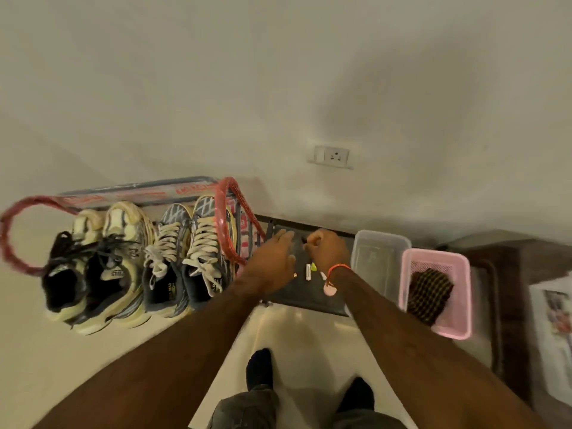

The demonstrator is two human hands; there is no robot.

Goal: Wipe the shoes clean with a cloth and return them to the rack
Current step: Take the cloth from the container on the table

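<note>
Nearest the camera are the person's two feet in dark socks (259,368) on the pale floor, and from there both forearms reach forward over a dark tray (305,297) that lies between the shoe rack and the tubs; the left hand (274,258) rests with fingers straight and fairly spread on the tray's left part, holding nothing that shows; the right hand (326,247), an orange thread (339,268) at its wrist, has its fingers curled at the tray's far edge, perhaps pinching something small and dark, though I cannot tell for certain. The cloth (428,294), dark and checked, sits bunched in the pink basket (464,305) to the right of the hands, past the clear plastic tub (382,261); the right hand is the nearer one, and in my judgement must cross over that tub to fetch it. The shoes lie to the left: the grey sneakers with pale laces (185,258) just beside the left hand, the cream and black sneakers (93,267) further left, all on the rack (139,188) with heels toward the person and toes toward the wall; the rack's red looped end frame (230,218) stands between the left hand and the nearest shoe. Beyond, a wall socket (332,157) sits on the plain wall.
</note>
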